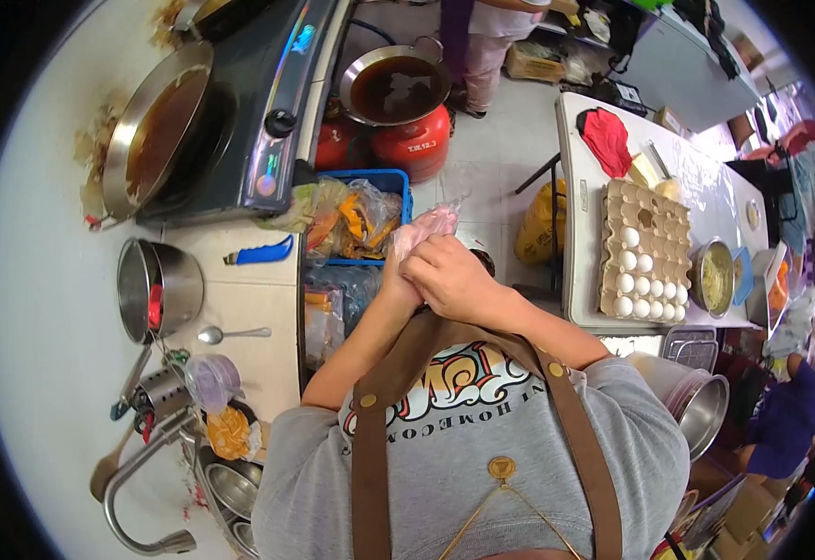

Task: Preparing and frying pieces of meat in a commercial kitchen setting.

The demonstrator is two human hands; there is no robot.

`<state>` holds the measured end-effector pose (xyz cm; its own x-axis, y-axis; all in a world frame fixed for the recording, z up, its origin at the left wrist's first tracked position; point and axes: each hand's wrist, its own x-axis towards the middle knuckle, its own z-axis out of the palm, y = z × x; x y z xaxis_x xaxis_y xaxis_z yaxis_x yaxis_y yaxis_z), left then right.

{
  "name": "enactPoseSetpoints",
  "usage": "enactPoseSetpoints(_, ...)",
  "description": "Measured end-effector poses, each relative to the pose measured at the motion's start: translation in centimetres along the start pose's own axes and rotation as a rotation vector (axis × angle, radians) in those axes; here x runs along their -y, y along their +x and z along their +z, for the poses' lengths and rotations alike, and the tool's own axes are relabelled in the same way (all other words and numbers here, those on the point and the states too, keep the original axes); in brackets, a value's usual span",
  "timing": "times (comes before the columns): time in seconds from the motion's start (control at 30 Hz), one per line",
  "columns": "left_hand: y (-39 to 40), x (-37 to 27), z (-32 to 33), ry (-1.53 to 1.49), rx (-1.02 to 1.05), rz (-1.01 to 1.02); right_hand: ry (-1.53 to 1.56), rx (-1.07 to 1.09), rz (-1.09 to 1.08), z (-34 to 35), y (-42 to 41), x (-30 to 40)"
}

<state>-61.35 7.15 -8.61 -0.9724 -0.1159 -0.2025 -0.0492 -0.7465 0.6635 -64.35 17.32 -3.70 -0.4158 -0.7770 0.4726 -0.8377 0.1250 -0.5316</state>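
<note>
My left hand [418, 234] is out in front of my chest, covered by a thin clear plastic glove whose loose tip sticks out past the fingers. Across its palm side and wrist lies my bare right hand [446, 273], fingers curled on the plastic. The right hand hides part of the left, so how its fingers are bent is unclear. Just left of the hands stands a blue plastic crate [407, 183] with plastic bags and orange wrappers inside. A blue-handled box cutter [262, 252] and a metal spoon [234, 335] lie on the counter to the left.
At upper left, a wide pan [119, 164] of brown liquid sits on a stove. Another pan [351, 84] stands on a red gas cylinder [414, 143]. On the right table [575, 175] are an egg tray [610, 245] and a bowl [714, 276]. A person [484, 63] stands ahead.
</note>
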Motion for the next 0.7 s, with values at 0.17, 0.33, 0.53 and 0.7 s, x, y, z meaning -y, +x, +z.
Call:
enactPoseSetpoints(0.17,2.4,0.8,0.8,0.000,-0.185,-0.202,-0.014,0.014,0.021,-0.7,-0.7,-1.0)
enactPoseSetpoints(0.33,3.2,0.4,0.9,-0.152,-0.036,-0.503,0.015,0.005,-0.056,-0.8,-1.1,-1.3)
enactPoseSetpoints(0.53,4.3,1.5,2.6,-0.488,0.123,-0.386,0.072,-0.022,-0.065,-1.4,-1.1,-2.1)
enactPoseSetpoints(0.7,4.8,1.0,3.9,-0.322,0.065,-0.175,0.122,-0.052,-0.036,-1.8,-1.3,-2.5)
